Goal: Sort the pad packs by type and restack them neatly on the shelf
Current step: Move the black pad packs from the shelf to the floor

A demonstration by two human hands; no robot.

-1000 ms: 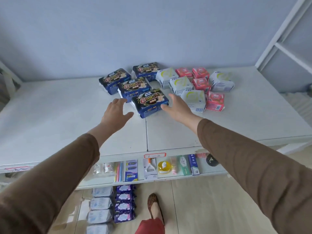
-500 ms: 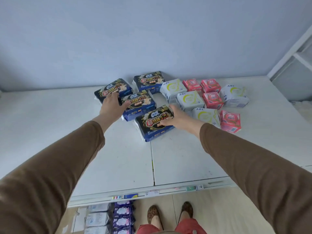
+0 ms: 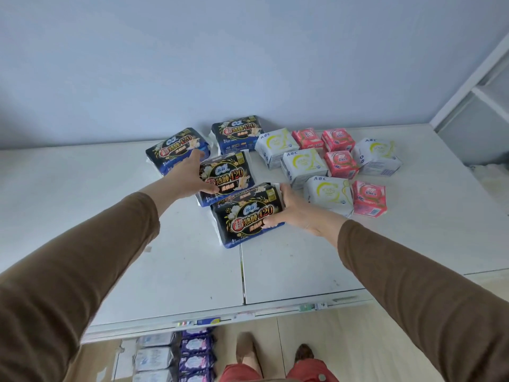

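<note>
Several dark blue-and-black pad packs lie in a loose cluster on the white shelf top [image 3: 82,216]. My left hand [image 3: 190,175] grips the left end of the middle dark pack [image 3: 228,175], thumb on its top. My right hand [image 3: 292,210] grips the right end of the nearest dark pack [image 3: 245,216], thumb on top and fingers round its far edge. Two more dark packs [image 3: 173,147] [image 3: 237,130] lie behind. To the right lie several white packs [image 3: 303,164] mixed with small pink packs [image 3: 341,164].
A pale blue wall rises directly behind the packs. A white frame [image 3: 468,86] stands at the right. Below the shelf's front edge, purple and white packs [image 3: 195,354] fill a lower level, and my feet show on the wooden floor.
My left hand has slid from the far-left dark pack onto the middle one. My right hand has closed round the nearest pack's right end. The camera has tilted up slightly.
</note>
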